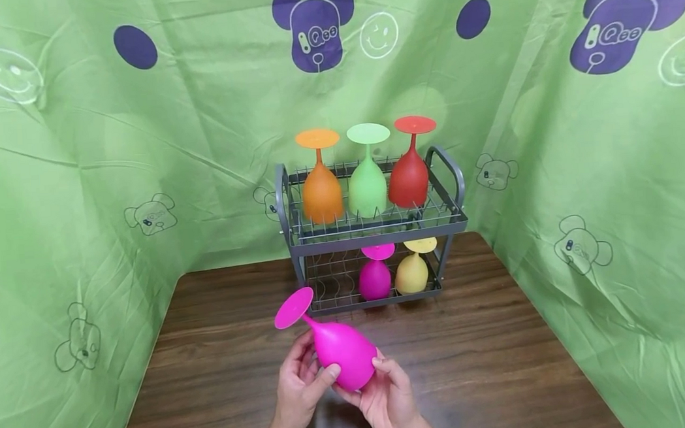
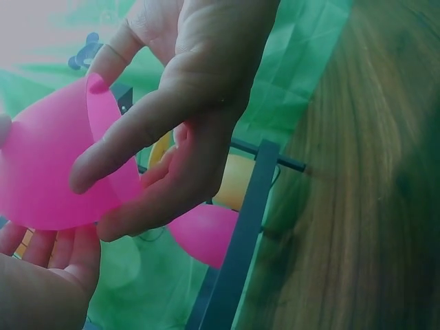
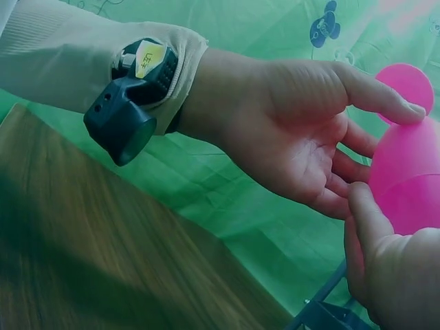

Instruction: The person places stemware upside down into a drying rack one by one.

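A bright pink plastic goblet point(image 1: 344, 353) is held up in front of the rack, tilted, its round foot to the upper left and its mouth to the lower right. My left hand point(image 1: 298, 381) grips the bowl, thumb in front and fingers behind. At the mouth end, my right hand point(image 1: 390, 394) pinches the rim between thumb and fingers. The left wrist view shows the goblet's open mouth point(image 2: 103, 130) beside the right hand's fingers. In the right wrist view, the left hand point(image 3: 282, 127) has its thumb on the pink bowl point(image 3: 405, 165).
Behind stands a two-tier dark metal rack point(image 1: 379, 238). Upside down on top are orange point(image 1: 321, 192), light green point(image 1: 367, 186) and red point(image 1: 408, 178) goblets; below are another pink goblet point(image 1: 375, 279) and a yellow one point(image 1: 412, 273). Green cloth point(image 1: 213, 117) surrounds the wooden table point(image 1: 475, 356).
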